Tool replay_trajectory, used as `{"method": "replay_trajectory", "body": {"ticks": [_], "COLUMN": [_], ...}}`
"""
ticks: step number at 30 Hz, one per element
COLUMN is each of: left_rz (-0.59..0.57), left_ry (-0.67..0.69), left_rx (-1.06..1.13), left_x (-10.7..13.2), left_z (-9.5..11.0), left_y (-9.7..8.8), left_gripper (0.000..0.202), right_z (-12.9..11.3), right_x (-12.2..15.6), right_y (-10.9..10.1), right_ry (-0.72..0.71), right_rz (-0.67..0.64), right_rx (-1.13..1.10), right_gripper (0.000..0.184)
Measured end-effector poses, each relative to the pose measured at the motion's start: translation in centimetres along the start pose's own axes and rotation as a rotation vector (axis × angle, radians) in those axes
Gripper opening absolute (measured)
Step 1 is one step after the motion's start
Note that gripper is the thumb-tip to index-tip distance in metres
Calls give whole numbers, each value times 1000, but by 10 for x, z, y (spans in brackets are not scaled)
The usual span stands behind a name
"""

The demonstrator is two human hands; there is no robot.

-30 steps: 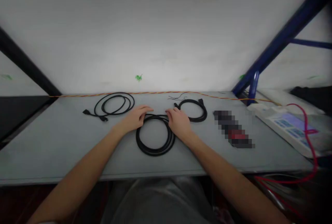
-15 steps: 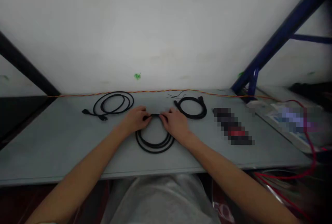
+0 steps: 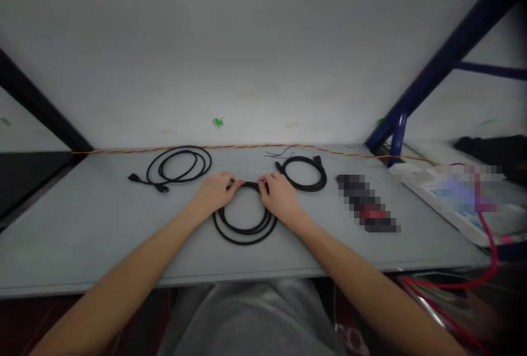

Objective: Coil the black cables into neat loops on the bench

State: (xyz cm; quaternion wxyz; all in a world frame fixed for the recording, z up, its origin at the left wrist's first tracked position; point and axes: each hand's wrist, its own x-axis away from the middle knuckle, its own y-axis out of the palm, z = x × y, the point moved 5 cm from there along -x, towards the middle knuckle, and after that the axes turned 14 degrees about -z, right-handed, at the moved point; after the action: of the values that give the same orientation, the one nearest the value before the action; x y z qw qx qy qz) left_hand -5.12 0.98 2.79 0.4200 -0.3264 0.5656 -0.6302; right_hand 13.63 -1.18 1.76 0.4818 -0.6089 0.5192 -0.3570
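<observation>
Curled tighter than 1 second ago: left hand (image 3: 216, 192) and right hand (image 3: 280, 195), pinched closed on middle cable (image 3: 246, 232) (far edge).

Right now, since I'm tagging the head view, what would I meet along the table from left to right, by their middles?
Left black cable, left hand, middle black cable, right hand, right black cable, pixelated dark-and-red item, white device.
</observation>
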Motion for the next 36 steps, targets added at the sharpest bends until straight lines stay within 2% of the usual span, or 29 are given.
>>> {"method": "replay_trajectory", "body": {"ticks": [6, 11, 13, 16, 19, 21, 29, 33, 36], "left_rz": [-84, -48, -10, 45, 54, 46, 65, 123, 122], "left_ry": [-94, -139, -87, 58, 172, 217, 161, 96, 51], "left_rx": [63, 43, 103, 342, 560, 598, 465, 331, 253], "left_x": [-4, -2, -3, -4, -3, -2, -5, -2, 1], "left_z": [-13, -23, -22, -16, -7, -2, 4, 10, 13], "left_y": [-3, -6, -5, -3, -3, -2, 12, 12, 11], "left_gripper": [36, 36, 34, 34, 34, 36, 31, 29, 34], "right_z": [9, 13, 11, 5, 1, 0, -6, -10, -11], "right_x": [-3, -1, 0, 1, 1, 1, 2, 4, 4], "right_y": [-3, -4, -5, -4, -1, 1, 6, 3, 1], "right_ry": [67, 128, 89, -6, -21, -16, -34, -52, -37], "right_rz": [-101, -111, -83, -47, -18, 7, 81, 59, 18], "right_rx": [-98, -73, -45, 0, 28, 41, 128, 137, 160], "right_gripper": [24, 21, 23, 29, 31, 29, 32, 36, 37]}}
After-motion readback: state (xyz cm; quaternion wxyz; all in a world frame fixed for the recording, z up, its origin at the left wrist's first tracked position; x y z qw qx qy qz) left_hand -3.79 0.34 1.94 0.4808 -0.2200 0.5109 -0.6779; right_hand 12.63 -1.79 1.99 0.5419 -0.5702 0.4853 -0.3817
